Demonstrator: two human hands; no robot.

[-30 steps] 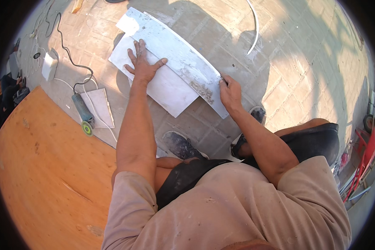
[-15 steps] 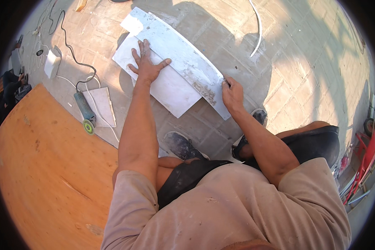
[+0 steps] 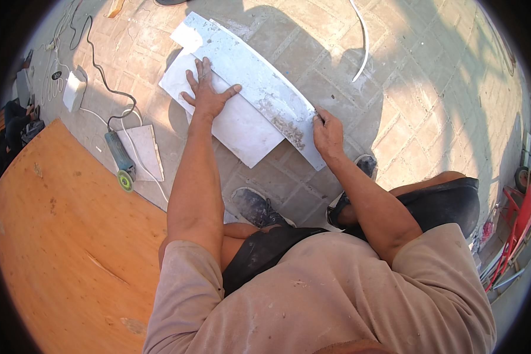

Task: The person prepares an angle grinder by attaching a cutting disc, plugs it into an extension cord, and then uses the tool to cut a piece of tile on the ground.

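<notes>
Two pale panels lie overlapped on the paving: a wide white panel (image 3: 242, 135) and, along its far edge, a long narrow white strip (image 3: 248, 71) with dusty grey patches near one end. My left hand (image 3: 207, 93) rests on them with fingers spread, near where they overlap. My right hand (image 3: 328, 133) grips the long edge of the strip near its right end, thumb on top. To the left, a teal angle grinder (image 3: 118, 152) with a green disc lies beside a pale square tile (image 3: 147, 162), its cord running upward.
An orange wooden board (image 3: 59, 236) covers the lower left. Cables and a white box (image 3: 74, 91) lie left. A curved white strip (image 3: 364, 41) lies on the paving (image 3: 419, 100) beyond the panels. A person in dark clothing (image 3: 15, 127) is at far left, a red wheelbarrow (image 3: 519, 218) at right.
The panels and both hands shifted slightly right and down in view from a second ago, along with the surroundings. Both hands keep the same hold.
</notes>
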